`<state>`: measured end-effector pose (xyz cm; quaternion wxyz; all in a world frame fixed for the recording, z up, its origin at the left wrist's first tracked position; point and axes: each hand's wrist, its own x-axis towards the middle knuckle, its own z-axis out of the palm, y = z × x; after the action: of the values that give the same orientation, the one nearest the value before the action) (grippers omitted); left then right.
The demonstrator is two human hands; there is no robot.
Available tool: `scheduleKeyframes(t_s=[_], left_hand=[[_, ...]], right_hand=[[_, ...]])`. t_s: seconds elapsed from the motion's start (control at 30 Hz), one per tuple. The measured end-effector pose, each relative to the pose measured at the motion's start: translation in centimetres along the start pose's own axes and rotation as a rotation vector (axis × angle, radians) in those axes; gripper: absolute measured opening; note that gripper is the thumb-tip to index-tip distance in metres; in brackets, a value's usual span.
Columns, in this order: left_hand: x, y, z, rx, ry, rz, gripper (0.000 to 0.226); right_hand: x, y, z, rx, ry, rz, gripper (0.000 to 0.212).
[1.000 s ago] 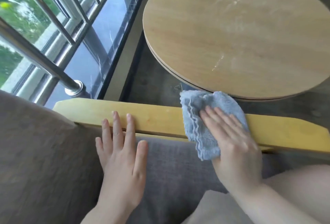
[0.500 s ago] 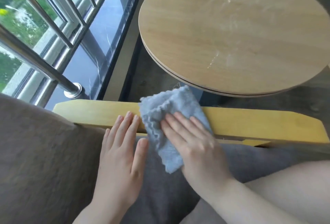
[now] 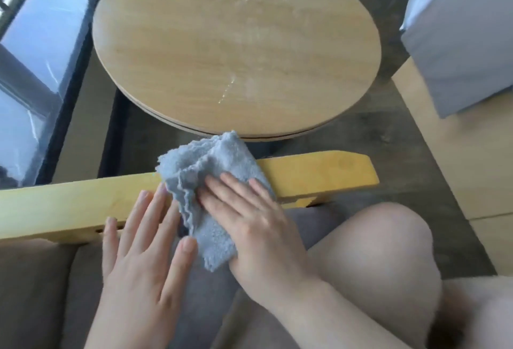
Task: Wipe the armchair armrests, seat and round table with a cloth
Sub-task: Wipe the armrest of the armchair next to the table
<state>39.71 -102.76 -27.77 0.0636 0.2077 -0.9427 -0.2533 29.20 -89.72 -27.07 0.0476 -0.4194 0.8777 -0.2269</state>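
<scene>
Wiping the yellow wooden armrest (image 3: pixel 319 173), a person presses the folded blue cloth (image 3: pixel 205 182) under the flat, straight-fingered right hand (image 3: pixel 249 218) while the open left hand (image 3: pixel 144 251) steadies alongside; seat and streaked round surface (image 3: pixel 236 51) likely come next.

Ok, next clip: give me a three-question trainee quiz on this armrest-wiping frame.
1. True or false: the blue cloth lies on the round table.
2. Which hand presses the cloth onto the yellow armrest?
A. left hand
B. right hand
C. both
3. Fill in: whitish smears show on the ____ top.

Key: 1 false, it lies on the armrest; 2 B, with flat fingers; 3 table.
</scene>
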Motion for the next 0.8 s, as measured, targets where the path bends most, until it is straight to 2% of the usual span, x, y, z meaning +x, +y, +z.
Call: scheduleKeyframes(t_s=[0.1, 0.17, 0.37, 0.47, 0.53, 0.6, 0.63, 0.73, 0.8], left_hand=[[1.5, 1.6, 0.2, 0.046, -0.042, 0.031, 0.071], [2.0, 2.2, 0.3, 0.094, -0.056, 0.043, 0.073], [2.2, 3.0, -0.2, 0.101, -0.078, 0.021, 0.07], [2.6, 2.8, -0.8, 0.141, -0.102, 0.014, 0.075], [2.7, 2.4, -1.2, 0.11, -0.112, 0.0, 0.078], [2.7, 2.3, -1.4, 0.086, -0.111, -0.015, 0.078], [2.7, 2.4, -1.3, 0.087, -0.105, -0.022, 0.077], [2.9, 3.2, -0.9, 0.113, -0.105, 0.007, 0.073], [3.4, 3.8, -0.7, 0.121, -0.108, 0.016, 0.075]], right_hand=[[-2.6, 3.8, -2.0, -0.015, 0.068, 0.188, 0.079], [-4.3, 3.8, -2.1, -0.036, 0.101, 0.259, 0.076], [0.3, 2.0, -1.7, 0.029, 0.017, 0.1, 0.069], [0.6, 6.6, -4.2, -0.069, 0.066, 0.244, 0.071], [-1.5, 9.0, -5.2, -0.114, 0.133, 0.338, 0.079], [-3.0, 8.0, -4.6, -0.102, 0.238, 0.383, 0.082], [-3.0, 6.5, -3.6, -0.097, 0.26, 0.367, 0.078], [-1.2, 1.5, -0.9, -0.048, 0.187, 0.124, 0.062], [0.5, 1.6, -1.4, -0.031, 0.148, 0.073, 0.06]])
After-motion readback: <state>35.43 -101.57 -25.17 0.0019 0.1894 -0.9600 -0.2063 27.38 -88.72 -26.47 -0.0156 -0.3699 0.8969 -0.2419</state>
